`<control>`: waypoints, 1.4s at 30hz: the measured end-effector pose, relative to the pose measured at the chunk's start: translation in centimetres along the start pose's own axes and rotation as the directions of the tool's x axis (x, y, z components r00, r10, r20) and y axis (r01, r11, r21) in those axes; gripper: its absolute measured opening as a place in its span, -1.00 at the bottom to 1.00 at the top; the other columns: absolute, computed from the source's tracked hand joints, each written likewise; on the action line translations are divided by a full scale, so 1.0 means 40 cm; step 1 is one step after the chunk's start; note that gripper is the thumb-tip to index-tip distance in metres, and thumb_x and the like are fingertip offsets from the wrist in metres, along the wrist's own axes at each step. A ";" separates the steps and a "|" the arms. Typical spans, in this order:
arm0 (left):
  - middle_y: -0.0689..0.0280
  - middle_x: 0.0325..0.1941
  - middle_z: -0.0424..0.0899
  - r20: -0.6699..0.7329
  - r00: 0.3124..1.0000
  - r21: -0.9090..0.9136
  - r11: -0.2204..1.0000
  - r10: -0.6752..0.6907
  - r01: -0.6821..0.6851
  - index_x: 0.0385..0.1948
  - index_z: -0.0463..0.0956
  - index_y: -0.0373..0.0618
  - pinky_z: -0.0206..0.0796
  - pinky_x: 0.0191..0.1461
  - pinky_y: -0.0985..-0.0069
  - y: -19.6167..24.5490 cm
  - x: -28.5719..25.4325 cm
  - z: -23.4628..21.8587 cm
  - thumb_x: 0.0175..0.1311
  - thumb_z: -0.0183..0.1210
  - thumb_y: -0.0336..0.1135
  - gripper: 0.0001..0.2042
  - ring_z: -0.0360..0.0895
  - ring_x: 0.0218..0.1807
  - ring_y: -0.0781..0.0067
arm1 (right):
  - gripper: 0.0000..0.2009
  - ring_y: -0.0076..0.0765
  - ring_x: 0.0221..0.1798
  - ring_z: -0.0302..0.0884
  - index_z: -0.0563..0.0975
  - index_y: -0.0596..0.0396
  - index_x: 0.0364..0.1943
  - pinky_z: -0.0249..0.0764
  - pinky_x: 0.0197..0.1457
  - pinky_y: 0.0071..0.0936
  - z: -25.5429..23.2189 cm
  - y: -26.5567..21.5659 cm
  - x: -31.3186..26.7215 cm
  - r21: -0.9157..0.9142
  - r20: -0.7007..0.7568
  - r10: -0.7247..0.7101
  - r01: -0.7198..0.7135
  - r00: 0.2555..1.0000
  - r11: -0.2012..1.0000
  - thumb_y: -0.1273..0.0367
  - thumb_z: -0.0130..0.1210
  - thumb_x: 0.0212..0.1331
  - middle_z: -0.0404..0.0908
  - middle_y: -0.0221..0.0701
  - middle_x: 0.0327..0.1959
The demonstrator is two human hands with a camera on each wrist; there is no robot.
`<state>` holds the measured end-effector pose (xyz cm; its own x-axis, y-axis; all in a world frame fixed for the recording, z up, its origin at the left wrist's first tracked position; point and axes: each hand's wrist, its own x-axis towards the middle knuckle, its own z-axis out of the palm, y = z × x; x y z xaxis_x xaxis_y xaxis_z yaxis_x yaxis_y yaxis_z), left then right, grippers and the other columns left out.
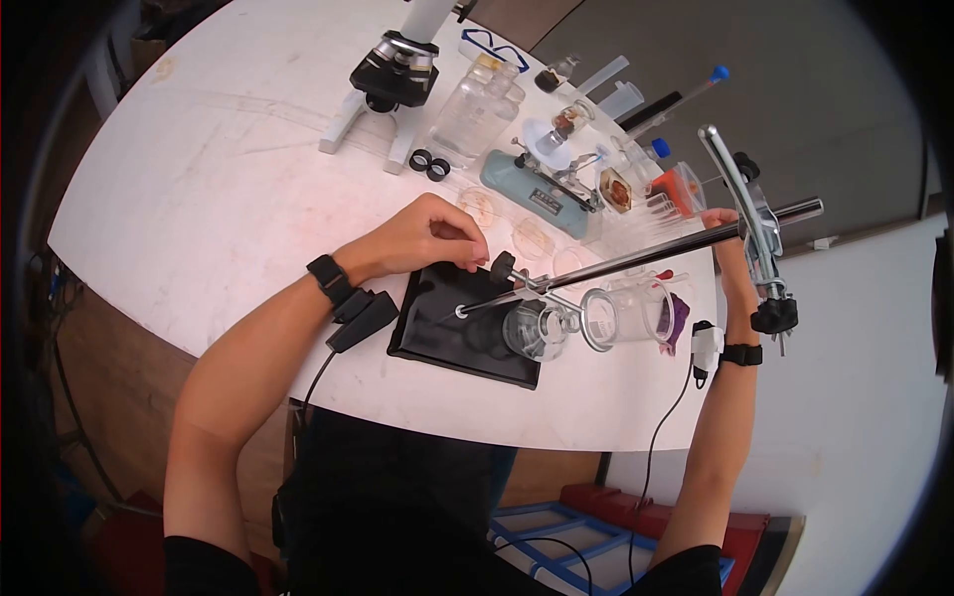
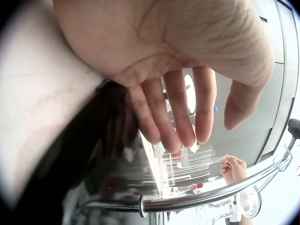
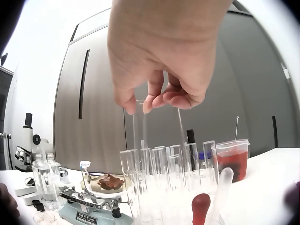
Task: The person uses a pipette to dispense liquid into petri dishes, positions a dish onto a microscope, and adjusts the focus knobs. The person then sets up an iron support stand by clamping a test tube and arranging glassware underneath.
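Observation:
In the right wrist view, my right hand [image 3: 164, 61] pinches the rim of a clear glass test tube [image 3: 140, 136], which hangs upright among other test tubes [image 3: 176, 161]. The head view has my right hand [image 1: 719, 218] at the far side of the stand's metal rod [image 1: 646, 254], partly hidden by it. My left hand [image 1: 433, 233] holds nothing, fingers loosely bent, above the corner of the stand's black base [image 1: 427, 333]. In the left wrist view its palm [image 2: 164, 47] faces the camera. A glass flask [image 1: 537, 330] is over the base, near a metal ring [image 1: 598, 320].
A microscope [image 1: 395, 74], clear bottles [image 1: 475, 114] and a teal balance [image 1: 537, 194] stand beyond my left hand. Petri dishes [image 1: 534, 238] lie between balance and stand. In the right wrist view, a tub of red liquid [image 3: 232, 159] and a red-bulbed dropper [image 3: 200, 208] are near the tubes.

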<state>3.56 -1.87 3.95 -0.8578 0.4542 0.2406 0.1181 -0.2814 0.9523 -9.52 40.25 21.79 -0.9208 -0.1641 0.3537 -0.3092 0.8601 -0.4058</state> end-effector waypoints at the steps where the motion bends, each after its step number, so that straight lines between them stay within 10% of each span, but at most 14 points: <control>1: 0.22 -0.32 0.69 -0.001 1.000 0.006 1.000 -0.001 0.001 -0.33 0.64 -0.35 0.46 -0.10 0.61 0.002 -0.001 0.000 0.21 0.19 -0.46 -0.87 0.61 -0.30 0.53 | -0.80 -0.63 -0.38 0.46 0.62 0.23 -0.26 0.37 -0.30 -0.61 -0.018 -0.011 -0.001 0.047 -0.061 -0.071 0.074 0.996 0.996 0.37 0.23 0.11 0.61 -0.46 -0.42; 4: 0.21 -0.32 0.69 -0.009 1.000 0.009 1.000 -0.002 0.002 -0.34 0.63 -0.36 0.47 -0.11 0.60 0.011 0.006 0.012 0.22 0.19 -0.46 -0.87 0.62 -0.30 0.52 | -0.85 -0.68 -0.48 0.43 0.63 0.25 -0.31 0.30 -0.42 -0.66 -0.096 -0.147 -0.048 0.083 -0.136 -0.199 0.212 0.971 0.974 0.43 0.23 0.10 0.60 -0.52 -0.52; 8: 0.20 -0.32 0.69 -0.006 1.000 -0.009 1.000 -0.001 0.001 -0.34 0.63 -0.35 0.47 -0.12 0.59 0.012 0.009 0.016 0.22 0.19 -0.45 -0.87 0.62 -0.31 0.51 | -0.84 -0.77 -0.46 0.23 0.62 0.19 -0.32 0.13 -0.38 -0.77 -0.204 -0.194 -0.065 0.133 -0.094 0.035 -0.022 0.995 0.991 0.35 0.21 0.21 0.51 -0.64 -0.50; 12: 0.20 -0.34 0.68 0.001 1.000 0.015 1.000 0.004 -0.004 -0.34 0.63 -0.35 0.47 -0.14 0.60 0.011 0.016 0.023 0.24 0.18 -0.43 -0.86 0.61 -0.31 0.51 | -0.84 -0.66 -0.34 0.29 0.57 0.28 -0.26 0.24 -0.21 -0.71 -0.334 -0.273 -0.102 0.453 -0.123 -0.116 0.159 0.986 0.877 0.41 0.11 0.28 0.53 -0.46 -0.32; 20: 0.23 -0.38 0.66 -0.010 1.000 0.056 0.998 0.005 -0.005 -0.36 0.62 -0.35 0.42 -0.17 0.62 0.014 0.025 0.035 0.27 0.18 -0.37 -0.82 0.58 -0.32 0.54 | -0.72 -0.44 0.01 0.48 0.51 0.32 -0.06 0.36 0.22 -0.52 -0.603 -0.352 -0.149 0.425 -0.284 -0.225 0.333 0.932 0.842 0.33 -0.05 0.39 0.56 -0.25 -0.10; 26: 0.22 -0.29 0.67 -0.016 0.998 0.115 0.991 -0.066 0.067 -0.37 0.62 -0.36 0.35 0.00 0.55 0.021 0.024 0.033 0.12 0.07 -0.46 -0.83 0.56 -0.19 0.48 | -0.59 -0.16 0.31 0.36 0.41 0.30 0.12 0.14 0.49 -0.31 -0.591 -0.416 -0.167 0.249 -0.464 -0.212 0.356 0.860 0.901 0.20 -0.15 0.44 0.48 -0.14 0.12; 42: 0.21 -0.30 0.66 -0.007 0.998 0.134 0.989 -0.060 0.061 -0.36 0.62 -0.37 0.34 0.00 0.57 0.024 0.024 0.033 0.09 0.07 -0.42 -0.79 0.55 -0.19 0.48 | -0.62 -0.25 0.20 0.49 0.45 0.33 0.10 0.29 0.38 -0.46 -0.540 -0.444 -0.158 0.084 -0.353 -0.379 0.433 0.855 0.898 0.27 -0.14 0.44 0.56 -0.13 0.07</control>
<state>3.50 -0.59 5.32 -0.8669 0.4643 0.1813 0.1316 -0.1377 0.9817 6.90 36.44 44.95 -0.5866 -0.2960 0.7538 -0.6960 0.6602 -0.2824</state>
